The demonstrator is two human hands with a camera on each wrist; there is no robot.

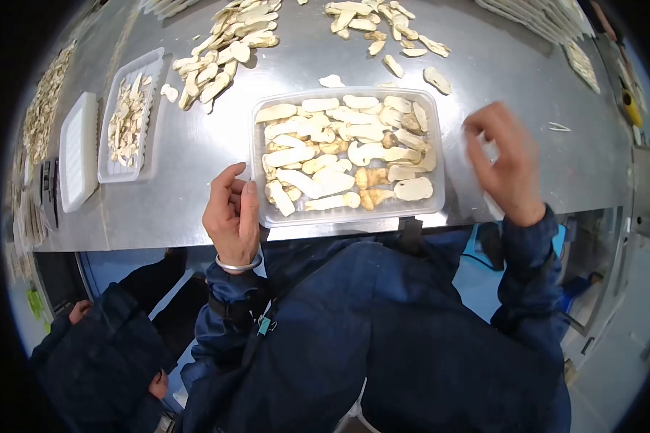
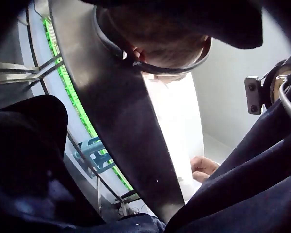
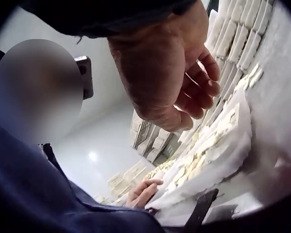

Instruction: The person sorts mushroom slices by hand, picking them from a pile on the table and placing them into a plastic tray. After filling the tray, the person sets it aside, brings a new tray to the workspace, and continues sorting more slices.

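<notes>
My left hand (image 1: 232, 216) is at about eight o'clock of the clear tray (image 1: 255, 155), right by its side wall, fingers bent a little and thumb raised; I see nothing in it, and I cannot tell whether it touches the plastic. My right hand (image 1: 508, 160) is in the air at three o'clock, well apart from the tray, its fingers loosely curved, thumb and fingertips apart, nothing between them; it is blurred from the head view. The tray sits near my edge of the metal table (image 1: 195, 155), straight in front of my body, and pale, mushroom-like slices (image 1: 328, 183) lie in it in uneven rows, a few browner ones among them. Outside the rim, a loose slice (image 1: 437, 81) lies at between one and two o'clock, a larger heap (image 1: 227, 54) between ten and eleven, and a smaller heap (image 1: 383, 18) around half past twelve. At ten o'clock is a narrow tray (image 1: 103, 155) of small pieces, with a white tray (image 1: 79, 151) just beside it towards nine. I wear a bracelet (image 1: 239, 267) on my left wrist.
</notes>
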